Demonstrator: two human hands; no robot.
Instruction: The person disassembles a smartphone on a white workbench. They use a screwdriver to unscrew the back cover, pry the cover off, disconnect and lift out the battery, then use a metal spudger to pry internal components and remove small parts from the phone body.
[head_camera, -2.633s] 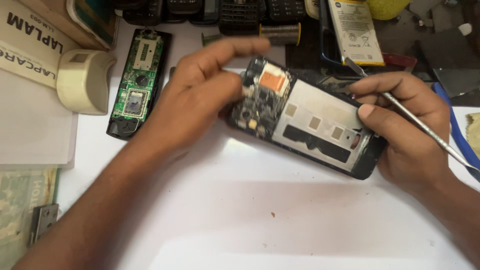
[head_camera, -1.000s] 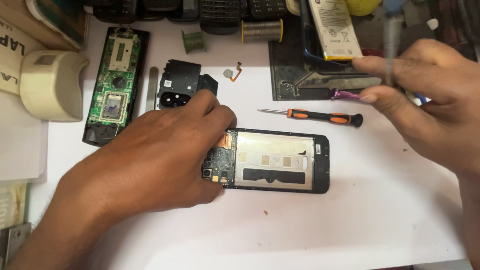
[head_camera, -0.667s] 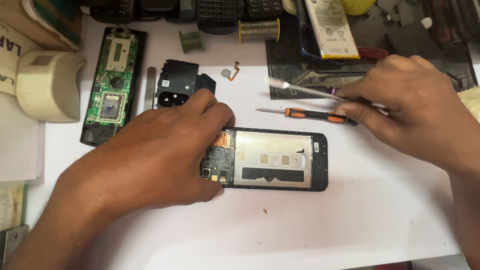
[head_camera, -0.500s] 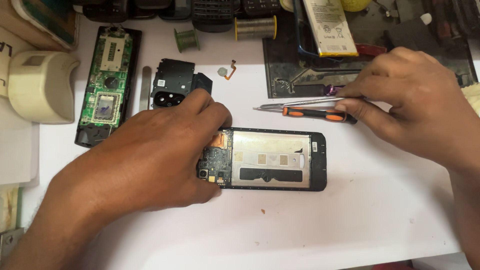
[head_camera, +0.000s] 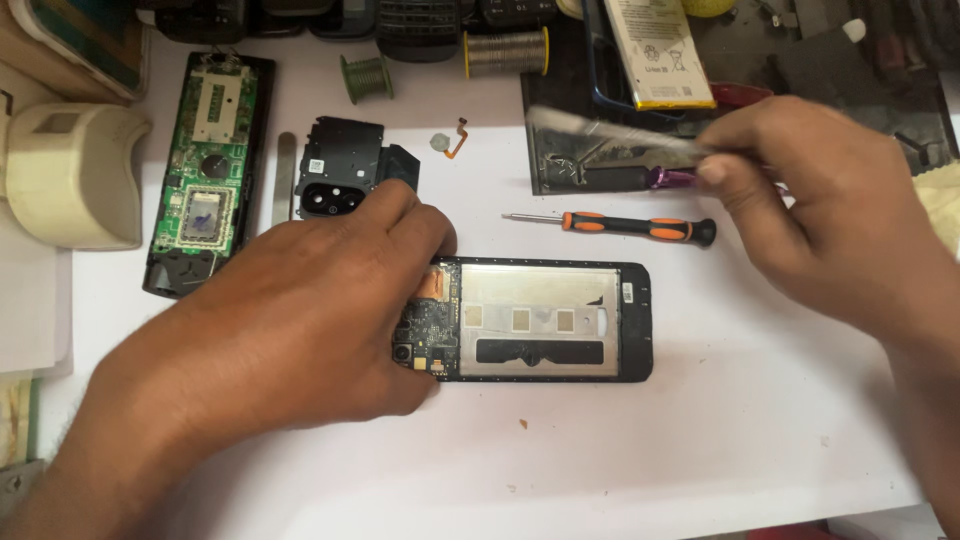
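Note:
An opened black phone (head_camera: 545, 322) lies flat in the middle of the white table (head_camera: 620, 460), its circuit board bare at the left end. My left hand (head_camera: 300, 320) rests over that end, fingers pressing on the board. My right hand (head_camera: 815, 215) hovers up and to the right of the phone, gripping metal tweezers (head_camera: 610, 130) that point left and look blurred. An orange-and-black screwdriver (head_camera: 625, 226) lies on the table just above the phone, under the tweezers.
A black camera cover piece (head_camera: 340, 175) lies above my left hand. A second opened phone with a green board (head_camera: 205, 170) lies at the left, beside a cream plastic box (head_camera: 70, 175). Solder spools (head_camera: 505, 50), a battery (head_camera: 655, 50) and a dark mat (head_camera: 590, 150) sit at the back.
The phone was set down flat on the table with my left hand on it. My right hand moved the tweezers near the screwdriver, then lifted them up again.

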